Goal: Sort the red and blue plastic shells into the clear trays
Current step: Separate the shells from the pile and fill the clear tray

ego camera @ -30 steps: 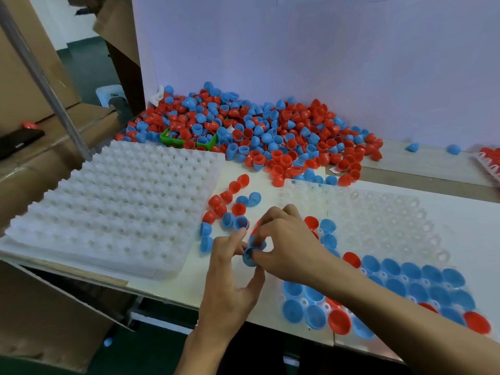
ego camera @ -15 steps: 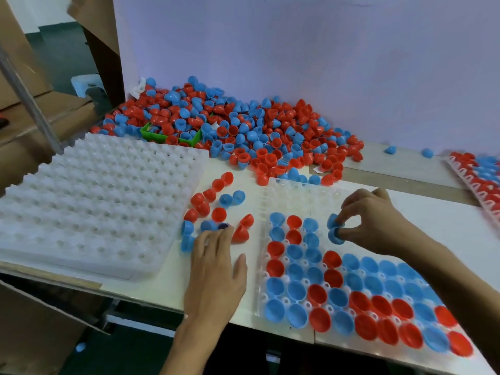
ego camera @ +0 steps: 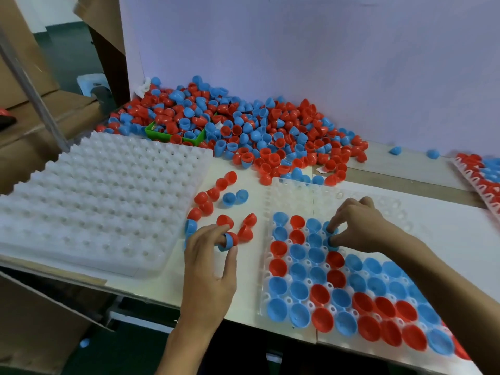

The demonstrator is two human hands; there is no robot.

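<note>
White counter (ego camera: 238, 301) carries a heap of shells (ego camera: 243, 131) at the back wall. Left hand (ego camera: 209, 262) curls its grip round a blue shell (ego camera: 226, 240) beside loose red ones. Right hand (ego camera: 359, 226) pinches another blue shell (ego camera: 330, 240) over the half-filled clear tray (ego camera: 286, 196). White trays (ego camera: 94, 198) lie left.

pale lilac wall (ego camera: 324, 44) behind a white table (ego camera: 446, 226) — brown cardboard (ego camera: 16, 85) at left.
</note>
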